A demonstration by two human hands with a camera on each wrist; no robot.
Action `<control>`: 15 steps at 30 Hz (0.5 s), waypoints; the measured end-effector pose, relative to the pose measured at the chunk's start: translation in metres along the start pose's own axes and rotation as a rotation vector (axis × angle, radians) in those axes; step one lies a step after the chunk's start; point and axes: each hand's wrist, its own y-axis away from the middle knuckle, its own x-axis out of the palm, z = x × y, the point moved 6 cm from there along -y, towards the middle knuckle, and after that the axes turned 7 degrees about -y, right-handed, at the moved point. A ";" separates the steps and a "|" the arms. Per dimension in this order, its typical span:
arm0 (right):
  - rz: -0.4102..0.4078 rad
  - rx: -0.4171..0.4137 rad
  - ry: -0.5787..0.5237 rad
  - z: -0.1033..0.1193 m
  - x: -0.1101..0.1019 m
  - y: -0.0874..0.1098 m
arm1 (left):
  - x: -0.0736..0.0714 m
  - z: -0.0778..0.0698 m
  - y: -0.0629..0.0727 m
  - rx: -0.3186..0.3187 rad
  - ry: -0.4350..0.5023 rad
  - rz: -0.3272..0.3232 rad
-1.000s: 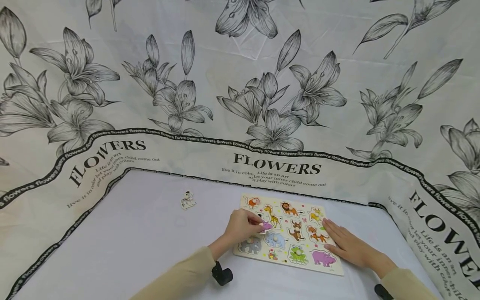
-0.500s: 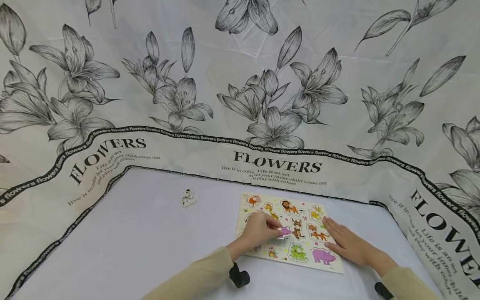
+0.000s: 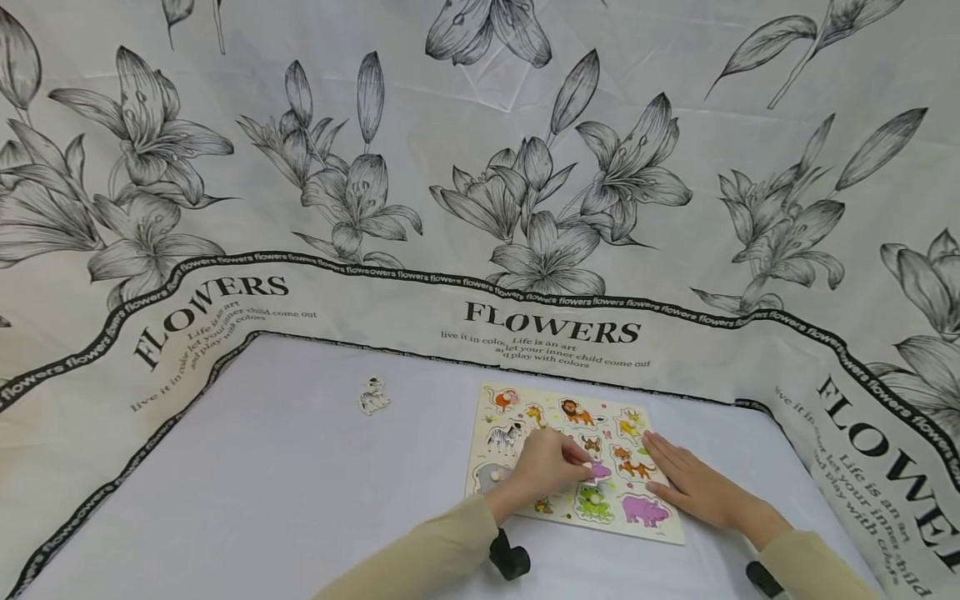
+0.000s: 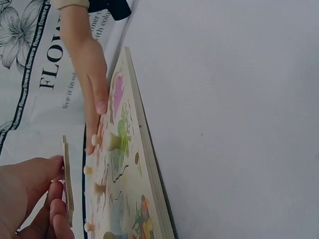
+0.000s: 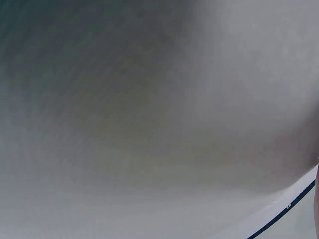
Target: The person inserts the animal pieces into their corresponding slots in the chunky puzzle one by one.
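My left hand (image 3: 549,463) pinches a purple hippo puzzle piece (image 3: 597,472) between thumb and fingers, over the middle of the wooden animal puzzle board (image 3: 611,527). In the left wrist view the piece (image 4: 68,181) shows edge-on, apart from the board's knobbed pieces. A purple hippo picture (image 3: 645,511) shows at the board's near right corner. My right hand (image 3: 705,490) rests with straight fingers on the board's right edge. The left hand hides part of the giraffe and the pictures below it. In the right wrist view nearly everything is a grey blur.
A loose black-and-white animal piece (image 3: 373,397) lies on the white cloth left of the board. Behind the table rises a flower-printed cloth (image 3: 525,208). On the board, a zebra picture (image 3: 504,438) and a green frog piece (image 3: 593,503) are visible.
My left hand has moved right across the board with the hippo piece, uncovering the zebra picture on the left. The right hand stays at the board's right edge.
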 end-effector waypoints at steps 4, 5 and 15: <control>-0.004 -0.002 0.002 0.001 0.000 0.001 | 0.010 -0.005 0.000 -0.018 0.001 0.021; -0.003 0.000 0.001 0.001 -0.001 0.001 | 0.012 -0.006 0.001 -0.020 0.005 0.028; 0.011 0.029 0.000 0.002 0.000 -0.001 | 0.031 -0.015 0.004 -0.002 -0.054 0.058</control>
